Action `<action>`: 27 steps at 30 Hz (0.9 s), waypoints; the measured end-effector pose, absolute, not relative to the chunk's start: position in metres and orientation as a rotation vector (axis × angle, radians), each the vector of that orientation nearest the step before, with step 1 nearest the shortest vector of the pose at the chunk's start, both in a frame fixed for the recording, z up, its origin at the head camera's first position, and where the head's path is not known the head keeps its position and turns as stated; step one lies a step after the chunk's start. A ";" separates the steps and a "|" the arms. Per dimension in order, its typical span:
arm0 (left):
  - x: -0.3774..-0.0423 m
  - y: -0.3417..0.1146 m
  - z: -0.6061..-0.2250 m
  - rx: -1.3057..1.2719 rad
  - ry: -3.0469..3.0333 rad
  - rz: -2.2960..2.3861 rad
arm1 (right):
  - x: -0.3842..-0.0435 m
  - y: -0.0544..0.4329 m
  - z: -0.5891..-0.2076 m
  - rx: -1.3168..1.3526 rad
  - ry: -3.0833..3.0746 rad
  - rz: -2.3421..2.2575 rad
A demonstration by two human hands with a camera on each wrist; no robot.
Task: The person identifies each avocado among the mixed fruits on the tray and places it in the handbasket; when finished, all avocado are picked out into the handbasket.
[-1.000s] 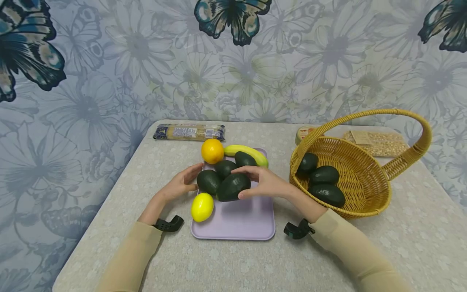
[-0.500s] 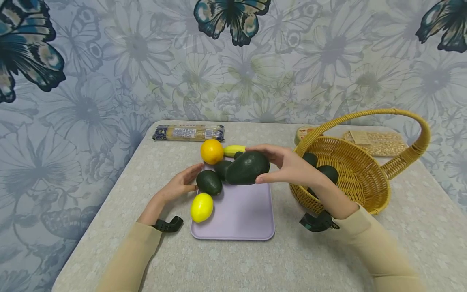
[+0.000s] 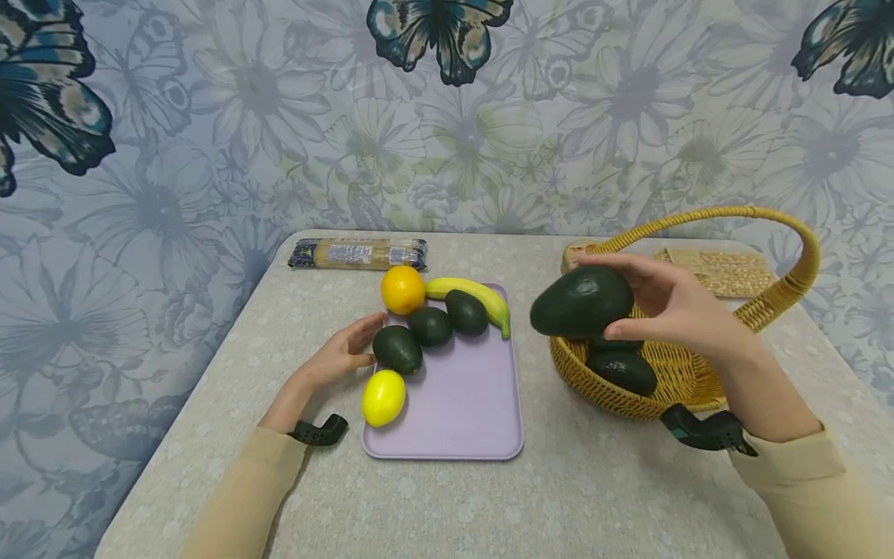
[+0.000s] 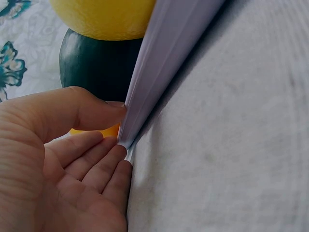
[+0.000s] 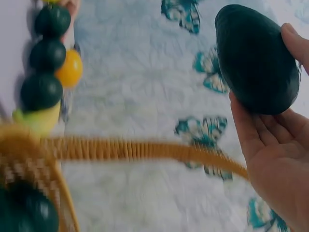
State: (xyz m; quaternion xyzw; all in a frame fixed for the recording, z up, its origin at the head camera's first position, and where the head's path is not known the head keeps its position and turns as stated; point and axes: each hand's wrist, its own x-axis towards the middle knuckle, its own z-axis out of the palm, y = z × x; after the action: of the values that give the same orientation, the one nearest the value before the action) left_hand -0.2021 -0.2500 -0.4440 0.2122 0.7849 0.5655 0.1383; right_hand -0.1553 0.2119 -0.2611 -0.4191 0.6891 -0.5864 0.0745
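Note:
My right hand (image 3: pixel 673 307) grips a dark green avocado (image 3: pixel 581 303) and holds it over the left side of the wicker basket (image 3: pixel 680 373). In the right wrist view the same avocado (image 5: pixel 256 60) sits between thumb and fingers. More avocados, one of them near the front (image 3: pixel 621 371), lie in the basket, partly covered by the held one. My left hand (image 3: pixel 340 355) rests at the left edge of the lilac tray (image 3: pixel 464 419), thumb and fingertips against its rim (image 4: pixel 152 72). Beside that hand lies an avocado (image 3: pixel 396 349), with a lemon (image 3: pixel 383 398) just in front.
Two more avocados, the nearer one (image 3: pixel 429 326) and the farther one (image 3: pixel 466 312), lie on the tray beside a banana (image 3: pixel 478 295) and an orange (image 3: pixel 403 289). Behind are a long noodle-like packet (image 3: pixel 358 253) and a bag of pale kernels (image 3: pixel 733 273). The basket's tall handle (image 3: pixel 789 283) arches overhead.
My right hand has lifted the avocado off the tray and carried it rightward to above the basket. The left hand has stayed at the tray's edge.

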 end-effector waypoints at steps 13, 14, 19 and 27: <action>-0.202 -0.249 -0.443 0.617 2.259 1.644 | -0.161 0.314 -0.293 -1.043 2.287 -1.695; -0.202 -0.249 -0.443 0.619 2.261 1.642 | -0.163 0.320 -0.296 -1.000 2.335 -1.651; -0.202 -0.250 -0.443 0.622 2.260 1.644 | -0.168 0.343 -0.310 -0.766 2.544 -1.416; -0.201 -0.250 -0.445 0.616 2.270 1.637 | -0.179 0.360 -0.330 -0.583 2.638 -1.083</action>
State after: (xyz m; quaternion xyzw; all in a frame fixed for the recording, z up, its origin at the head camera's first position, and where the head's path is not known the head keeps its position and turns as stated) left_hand -0.2010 -0.2502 -0.4446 0.2129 0.7846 0.5659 0.1373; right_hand -0.1786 0.3604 -0.3303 -0.1991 0.9003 -0.3696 0.1151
